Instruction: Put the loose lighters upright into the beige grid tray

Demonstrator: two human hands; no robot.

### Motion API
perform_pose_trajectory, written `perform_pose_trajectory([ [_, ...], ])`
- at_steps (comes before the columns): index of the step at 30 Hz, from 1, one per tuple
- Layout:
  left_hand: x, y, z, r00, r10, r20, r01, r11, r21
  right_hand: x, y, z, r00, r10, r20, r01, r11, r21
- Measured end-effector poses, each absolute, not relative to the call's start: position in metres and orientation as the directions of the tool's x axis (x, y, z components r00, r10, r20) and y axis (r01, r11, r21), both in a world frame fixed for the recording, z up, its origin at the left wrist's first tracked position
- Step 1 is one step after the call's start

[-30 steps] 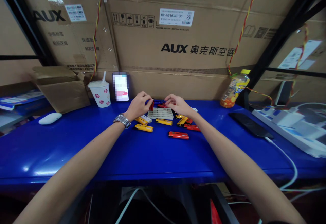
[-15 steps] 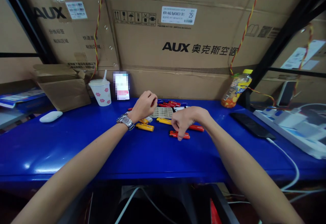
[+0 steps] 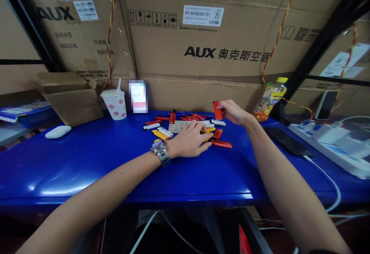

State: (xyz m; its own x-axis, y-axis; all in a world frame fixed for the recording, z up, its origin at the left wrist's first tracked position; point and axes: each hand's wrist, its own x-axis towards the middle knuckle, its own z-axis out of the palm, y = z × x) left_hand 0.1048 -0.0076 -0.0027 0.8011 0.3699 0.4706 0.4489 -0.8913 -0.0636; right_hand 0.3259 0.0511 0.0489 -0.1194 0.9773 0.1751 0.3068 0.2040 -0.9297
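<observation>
My right hand [image 3: 233,112] pinches a red lighter [image 3: 217,110], raised upright at the back right of the lighters. With its fingers apart, my left hand [image 3: 189,140] reaches over the front of a beige compartment tray [image 3: 181,125] and nears yellow lighters [image 3: 208,130]. Another red lighter [image 3: 172,116] stands upright in the tray's back left corner. Around the tray lie several red, white, yellow and blue lighters, among them a red one [image 3: 222,143] at the front right and a white one [image 3: 152,126] at the left. My left hand hides part of the tray.
On the blue table [image 3: 121,177] stand a paper cup with a straw [image 3: 114,105], a lit phone [image 3: 138,96] and a drink bottle [image 3: 270,100]. A white case [image 3: 58,132] lies left. Right are a black phone [image 3: 286,142] on a cable and a power strip [image 3: 332,150]. Cardboard boxes [image 3: 202,73] stand behind.
My right hand has lifted a red lighter off the table, up and to the right. My left hand has moved right and toward me, opening over the tray's front. The upright red lighter now shows.
</observation>
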Motion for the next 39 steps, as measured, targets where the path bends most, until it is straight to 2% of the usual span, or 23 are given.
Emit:
perform_pose_trajectory([
  [4, 0.118, -0.025, -0.005, 0.841, 0.429, 0.329, 0.462, -0.886, -0.028, 0.328, 0.061, 0.036, -0.023, 0.988, 0.151, 0.287, 0.151, -0.946],
  [7, 0.115, -0.028, -0.001, 0.858, 0.402, 0.319, 0.426, -0.905, -0.007, 0.327, 0.063, 0.031, -0.031, 0.991, 0.127, 0.342, 0.13, -0.931],
  [10, 0.109, -0.028, 0.002, 0.839, 0.441, 0.318, 0.461, -0.887, 0.014, 0.324, 0.064, 0.028, -0.067, 0.993, 0.101, 0.396, 0.12, -0.91],
  [15, 0.105, -0.028, 0.004, 0.848, 0.439, 0.296, 0.428, -0.898, 0.106, 0.315, 0.066, 0.026, -0.142, 0.984, 0.112, 0.393, 0.16, -0.906],
  [17, 0.105, -0.024, 0.006, 0.837, 0.436, 0.329, 0.382, -0.898, 0.218, 0.311, 0.067, 0.024, -0.181, 0.977, 0.111, 0.371, 0.172, -0.913],
  [19, 0.104, -0.017, 0.009, 0.775, 0.484, 0.406, 0.33, -0.858, 0.393, 0.307, 0.068, 0.022, -0.201, 0.972, 0.124, 0.347, 0.189, -0.919],
  [21, 0.101, -0.007, 0.011, 0.651, 0.59, 0.479, 0.258, -0.765, 0.591, 0.303, 0.068, 0.02, -0.189, 0.969, 0.162, 0.332, 0.218, -0.918],
  [23, 0.096, 0.005, 0.012, 0.516, 0.71, 0.479, 0.163, -0.63, 0.759, 0.298, 0.069, 0.018, -0.172, 0.965, 0.197, 0.328, 0.245, -0.912],
  [27, 0.084, 0.025, 0.011, 0.269, 0.869, 0.415, -0.024, -0.425, 0.905, 0.286, 0.068, 0.016, -0.15, 0.962, 0.226, 0.299, 0.262, -0.918],
  [32, 0.075, 0.031, 0.011, 0.204, 0.957, 0.207, -0.292, -0.143, 0.946, 0.271, 0.066, 0.014, -0.156, 0.965, 0.213, 0.094, 0.229, -0.969],
  [39, 0.075, 0.025, 0.016, 0.157, 0.972, 0.178, -0.305, -0.124, 0.944, 0.256, 0.057, 0.012, -0.079, 0.983, 0.167, 0.074, 0.173, -0.982],
])
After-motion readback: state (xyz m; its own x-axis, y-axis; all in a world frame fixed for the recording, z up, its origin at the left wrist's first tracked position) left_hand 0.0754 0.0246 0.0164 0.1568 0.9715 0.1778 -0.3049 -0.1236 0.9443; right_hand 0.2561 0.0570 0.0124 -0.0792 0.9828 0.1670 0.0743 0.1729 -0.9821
